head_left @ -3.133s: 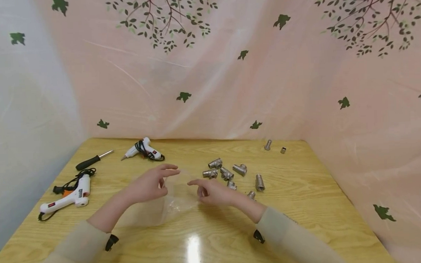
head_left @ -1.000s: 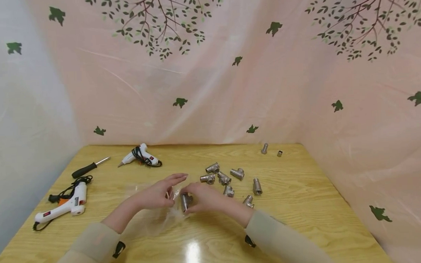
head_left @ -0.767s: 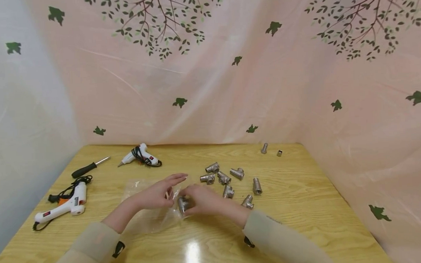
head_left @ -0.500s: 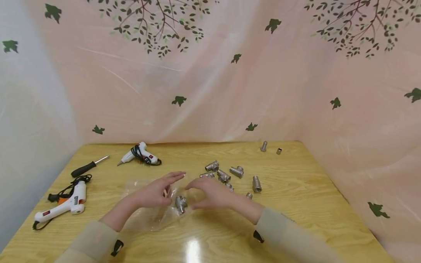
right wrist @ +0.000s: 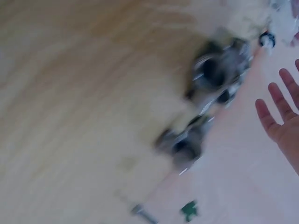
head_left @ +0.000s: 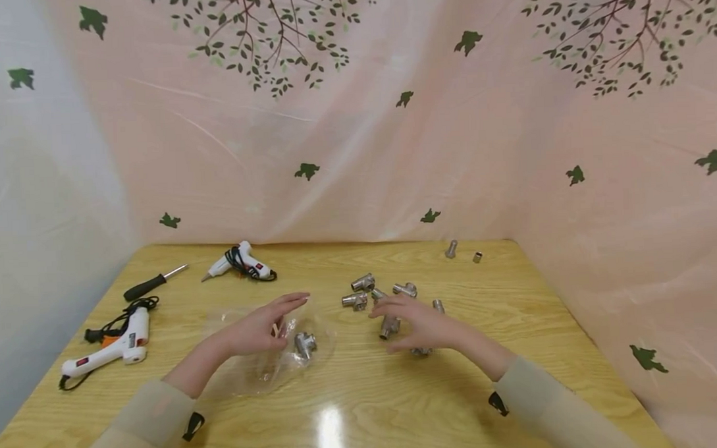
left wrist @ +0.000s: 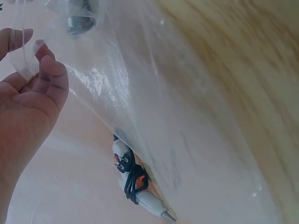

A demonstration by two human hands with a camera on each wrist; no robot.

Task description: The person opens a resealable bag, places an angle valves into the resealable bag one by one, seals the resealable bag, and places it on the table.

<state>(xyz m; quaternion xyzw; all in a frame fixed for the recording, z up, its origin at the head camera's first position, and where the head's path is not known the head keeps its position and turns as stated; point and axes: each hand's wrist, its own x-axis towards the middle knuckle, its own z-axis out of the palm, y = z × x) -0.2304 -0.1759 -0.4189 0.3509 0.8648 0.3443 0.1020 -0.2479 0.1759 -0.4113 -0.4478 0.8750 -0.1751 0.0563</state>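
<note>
My left hand (head_left: 274,319) holds up the edge of a clear plastic bag (head_left: 263,372) that lies on the wooden table (head_left: 353,409). In the left wrist view, the left hand (left wrist: 35,70) has the film pinched between thumb and fingers. One metal pipe fitting (head_left: 305,344) lies inside the bag (left wrist: 154,121), near its mouth. My right hand (head_left: 409,321) hovers with spread fingers over several loose metal fittings (head_left: 354,300) and holds nothing. The right wrist view is blurred; it shows fittings (right wrist: 219,65) on the wood and the right hand's straight fingers (right wrist: 280,112).
Two white glue guns lie on the table, one at the left (head_left: 110,345) and one at the back (head_left: 241,260). A black-handled screwdriver (head_left: 150,284) lies at the far left. Two small metal parts (head_left: 451,248) sit by the back curtain (head_left: 355,118).
My right hand put a fitting into the bag, let it go and moved right over the loose fittings. The left hand has kept hold of the bag's edge.
</note>
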